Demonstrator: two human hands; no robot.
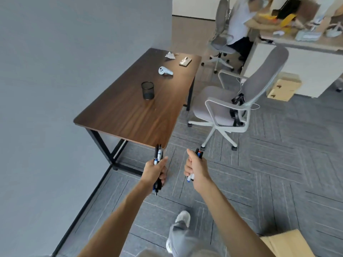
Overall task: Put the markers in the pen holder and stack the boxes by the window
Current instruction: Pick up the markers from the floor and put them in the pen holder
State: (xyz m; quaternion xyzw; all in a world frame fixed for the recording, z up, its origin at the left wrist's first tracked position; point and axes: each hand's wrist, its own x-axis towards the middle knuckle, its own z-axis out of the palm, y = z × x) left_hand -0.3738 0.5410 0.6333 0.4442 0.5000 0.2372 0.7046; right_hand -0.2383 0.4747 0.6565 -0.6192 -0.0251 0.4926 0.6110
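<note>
2 hands (155,172) (196,167) with markers (158,154); chair (213,101) beside table (130,115)

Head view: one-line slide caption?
Left hand and right hand each grip markers; mesh pen holder stands ahead on the wooden desk.

Looks like an office: swivel chairs (213,101), grey carpet tiles (278,164), tabletop (130,117) with pen holder (148,90), cluttered desk (297,44), person (239,21) seated.

The cardboard box (286,243) is cut off at the bottom edge.
</note>
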